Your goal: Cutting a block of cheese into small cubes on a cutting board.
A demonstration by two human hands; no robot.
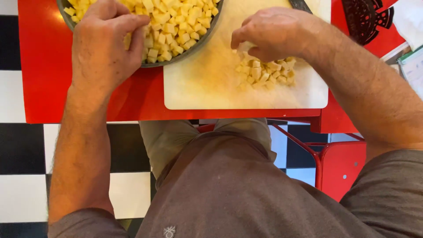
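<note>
Left hand point(103, 44) in round bowl point(202, 37); right hand point(275, 33) cupping pale cubes point(264, 72).

The person wears a grey-brown short-sleeved T-shirt point(229, 189) that fills the lower middle of the frame, its fabric faintly heathered, with a small pale embroidered emblem point(169, 231) at the bottom edge. One sleeve hem shows at the lower left, the other at the lower right. Above the shirt, khaki trousers point(176, 136) show. Both forearms are bare and hairy, and the left hand point(103, 44) and right hand point(275, 33) carry no rings or watch.
</note>
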